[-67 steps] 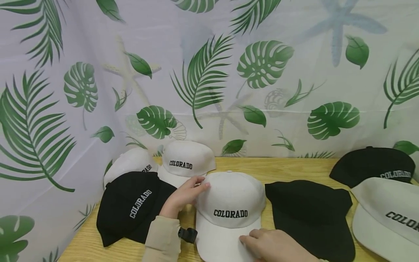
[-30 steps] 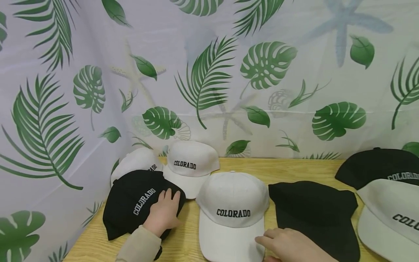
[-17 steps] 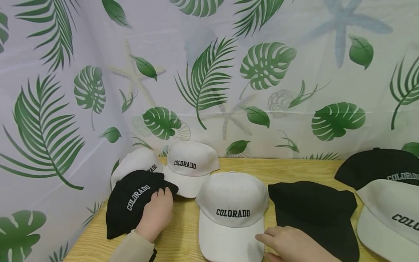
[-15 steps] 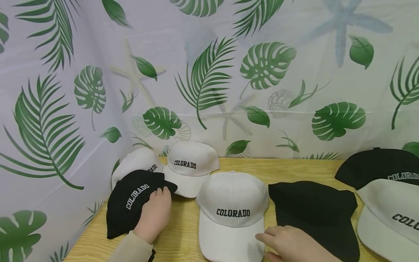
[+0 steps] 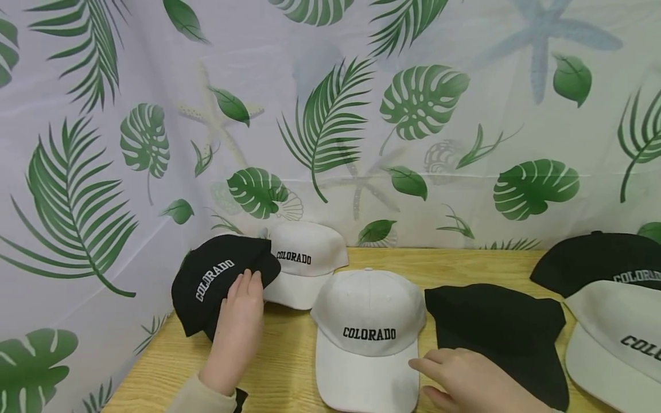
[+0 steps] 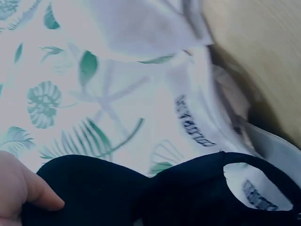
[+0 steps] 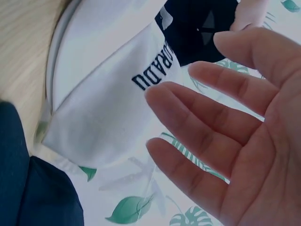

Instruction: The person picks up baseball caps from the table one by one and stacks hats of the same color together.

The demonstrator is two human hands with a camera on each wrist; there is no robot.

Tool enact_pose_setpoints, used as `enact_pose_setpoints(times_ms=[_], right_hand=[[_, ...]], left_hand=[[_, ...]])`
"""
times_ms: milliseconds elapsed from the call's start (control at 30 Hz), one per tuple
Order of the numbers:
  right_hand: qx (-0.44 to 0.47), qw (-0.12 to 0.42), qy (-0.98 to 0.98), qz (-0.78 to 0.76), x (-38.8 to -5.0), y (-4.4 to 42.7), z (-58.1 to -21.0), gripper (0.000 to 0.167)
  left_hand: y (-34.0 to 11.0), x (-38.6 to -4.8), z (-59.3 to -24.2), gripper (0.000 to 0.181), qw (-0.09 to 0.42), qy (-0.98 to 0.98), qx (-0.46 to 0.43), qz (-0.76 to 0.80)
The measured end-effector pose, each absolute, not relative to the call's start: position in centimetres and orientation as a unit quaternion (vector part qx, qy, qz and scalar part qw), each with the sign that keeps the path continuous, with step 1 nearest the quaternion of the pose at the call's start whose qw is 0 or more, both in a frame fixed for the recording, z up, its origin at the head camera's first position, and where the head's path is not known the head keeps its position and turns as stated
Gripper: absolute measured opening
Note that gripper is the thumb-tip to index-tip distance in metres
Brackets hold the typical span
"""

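Observation:
In the head view my left hand (image 5: pixel 238 330) holds a black COLORADO cap (image 5: pixel 222 275) by its brim side, tilted at the far left, in front of a white cap behind it. The left wrist view shows a thumb (image 6: pixel 44 195) lying on the black fabric (image 6: pixel 103 188). My right hand (image 5: pixel 472 376) hovers beside the brim of the middle white cap (image 5: pixel 369 310), nothing in it. Its fingers are spread and slightly bent in the right wrist view, where the hand (image 7: pixel 225 127) is near the white cap (image 7: pixel 108 94).
A white cap (image 5: pixel 310 246) stands at the back left. On the right lie a plain-looking black cap (image 5: pixel 496 321), a white cap (image 5: pixel 614 344) and another black cap (image 5: pixel 594 258). A leaf-print cloth (image 5: pixel 330 218) hangs behind the wooden table (image 5: pixel 281 367).
My left hand has gone from the middle white cap to the black cap, which has shifted back and now covers the rearmost left white cap. My right hand has drawn slightly right, off the brim.

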State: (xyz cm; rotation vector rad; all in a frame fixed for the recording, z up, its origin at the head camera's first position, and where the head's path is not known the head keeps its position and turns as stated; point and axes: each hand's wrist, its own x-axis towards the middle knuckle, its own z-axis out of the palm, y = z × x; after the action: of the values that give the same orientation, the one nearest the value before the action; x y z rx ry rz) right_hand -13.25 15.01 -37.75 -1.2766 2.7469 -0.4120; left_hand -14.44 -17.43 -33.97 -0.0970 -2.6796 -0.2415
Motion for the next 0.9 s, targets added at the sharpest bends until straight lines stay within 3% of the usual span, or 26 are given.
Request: enact_pose_setpoints(times_ms=[200, 300, 467, 567, 633, 733, 900], right_hand=[[-0.386, 0.021, 0.914, -0.125, -13.2, 16.2, -37.3, 0.027], [-0.38, -0.022, 0.915, -0.132, -13.1, 16.8, -37.1, 0.024], [-0.356, -0.159, 0.908, -0.151, -12.7, 17.1, -36.7, 0.024], [-0.347, -0.241, 0.887, -0.185, -12.5, 17.1, -36.6, 0.029], [-0.346, -0.268, 0.871, -0.223, -12.5, 17.0, -36.5, 0.032], [-0.331, -0.266, 0.859, -0.286, -12.5, 17.0, -36.2, 0.032], [-0.251, -0.17, 0.856, -0.419, -12.6, 17.2, -35.9, 0.02]], left_hand=[[-15.6, -13.9, -33.4, 0.032, 0.372, -0.915, -0.138, -0.077], [-14.6, -13.7, -33.4, 0.035, 0.428, -0.881, -0.188, -0.067], [-12.6, -13.0, -33.3, 0.044, 0.441, -0.862, -0.237, -0.08], [-11.2, -12.7, -33.4, 0.031, 0.448, -0.848, -0.269, -0.089], [-10.4, -12.6, -33.6, 0.03, 0.447, -0.841, -0.291, -0.093], [-9.4, -12.4, -33.9, 0.038, 0.432, -0.837, -0.32, -0.106], [-8.0, -12.4, -34.3, 0.037, 0.439, -0.813, -0.364, -0.115]])
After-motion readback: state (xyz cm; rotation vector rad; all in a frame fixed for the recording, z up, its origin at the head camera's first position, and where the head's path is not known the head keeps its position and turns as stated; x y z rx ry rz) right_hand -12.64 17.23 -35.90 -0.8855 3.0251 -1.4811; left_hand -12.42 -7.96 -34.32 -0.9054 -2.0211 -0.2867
